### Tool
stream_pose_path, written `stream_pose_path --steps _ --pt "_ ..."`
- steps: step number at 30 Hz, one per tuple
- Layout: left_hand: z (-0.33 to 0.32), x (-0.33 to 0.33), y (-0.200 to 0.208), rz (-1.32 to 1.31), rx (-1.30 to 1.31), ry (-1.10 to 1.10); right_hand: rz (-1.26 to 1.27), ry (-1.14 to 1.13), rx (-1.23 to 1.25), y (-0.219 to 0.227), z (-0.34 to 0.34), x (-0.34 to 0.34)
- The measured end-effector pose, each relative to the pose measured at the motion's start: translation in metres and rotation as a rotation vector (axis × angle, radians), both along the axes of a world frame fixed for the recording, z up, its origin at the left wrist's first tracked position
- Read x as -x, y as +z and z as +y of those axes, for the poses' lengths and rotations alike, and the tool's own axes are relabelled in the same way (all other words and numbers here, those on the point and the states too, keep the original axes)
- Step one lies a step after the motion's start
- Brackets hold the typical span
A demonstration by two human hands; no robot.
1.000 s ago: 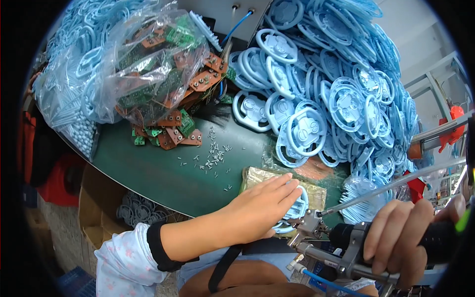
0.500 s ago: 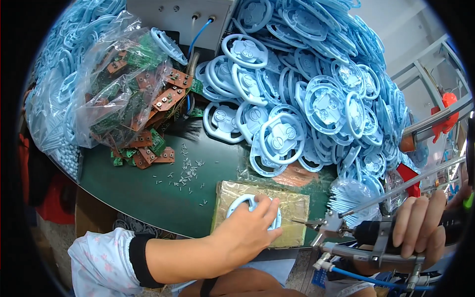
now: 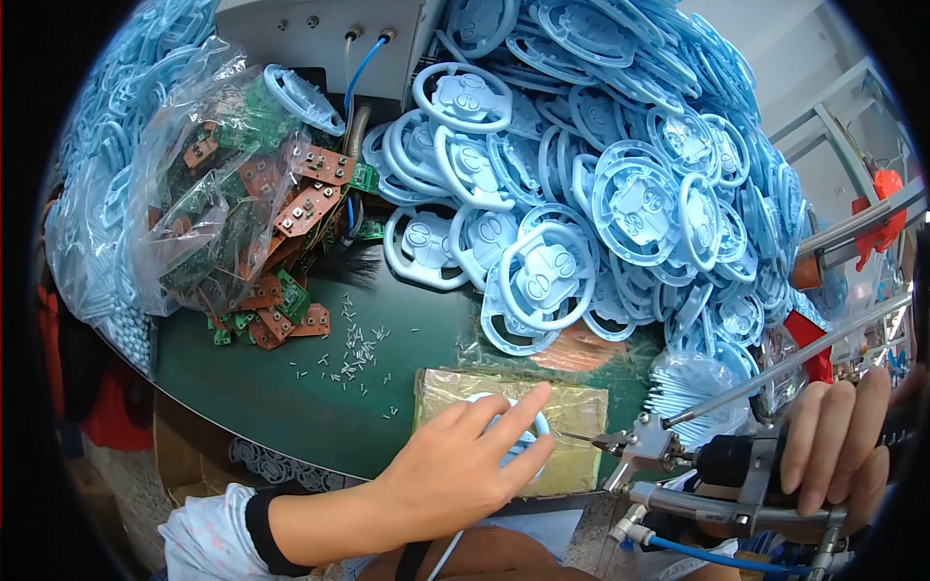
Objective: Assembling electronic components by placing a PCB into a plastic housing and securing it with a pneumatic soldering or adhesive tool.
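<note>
A light blue toy steering wheel point(image 3: 542, 425) lies on a block wrapped in clear tape point(image 3: 579, 465) at the table's near edge. My left hand point(image 3: 455, 455) covers most of the wheel, its fingers bent over the rim and holding it down. On the right, my right hand point(image 3: 835, 441) is wrapped around a powered screwdriver point(image 3: 727, 460) fixed to a metal arm. The driver's thin bit points left over the block, just right of the wheel. Part of the right hand's grip is hidden behind the tool.
Small loose screws point(image 3: 356, 353) are scattered on the green table point(image 3: 281, 402). A clear bag of circuit boards point(image 3: 213, 194) spills out at the left. Blue steering wheels point(image 3: 635, 208) are heaped across the back and right. A grey box point(image 3: 325, 39) with hoses stands behind.
My left hand has shifted slightly left and down, its fingers now straighter over the wheel. The driver stays beside the block in my right hand. The whole view has tilted a little.
</note>
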State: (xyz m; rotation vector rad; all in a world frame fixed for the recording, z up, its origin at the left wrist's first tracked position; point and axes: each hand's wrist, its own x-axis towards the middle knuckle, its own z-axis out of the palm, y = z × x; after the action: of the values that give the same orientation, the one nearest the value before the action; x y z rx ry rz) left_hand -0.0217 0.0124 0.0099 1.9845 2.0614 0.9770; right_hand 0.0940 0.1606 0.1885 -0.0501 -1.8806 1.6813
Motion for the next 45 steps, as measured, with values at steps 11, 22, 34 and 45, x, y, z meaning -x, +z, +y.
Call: stream_pose_path --steps 11,22,34,45 --pt "0.026 -0.007 0.007 -0.201 -0.233 0.107 0.108 0.014 -0.011 0.019 -0.003 -0.003" --pt "0.004 -0.006 0.018 -0.338 -0.19 0.089 0.095 0.07 -0.049 0.024 0.019 -0.024" --pt "0.017 -0.017 0.016 -0.093 -0.164 0.099 0.147 0.202 -0.006 0.016 0.007 -0.014" --pt "-0.011 -0.023 0.009 -0.035 0.077 0.007 -0.024 0.231 -0.283 -0.002 0.051 -0.052"
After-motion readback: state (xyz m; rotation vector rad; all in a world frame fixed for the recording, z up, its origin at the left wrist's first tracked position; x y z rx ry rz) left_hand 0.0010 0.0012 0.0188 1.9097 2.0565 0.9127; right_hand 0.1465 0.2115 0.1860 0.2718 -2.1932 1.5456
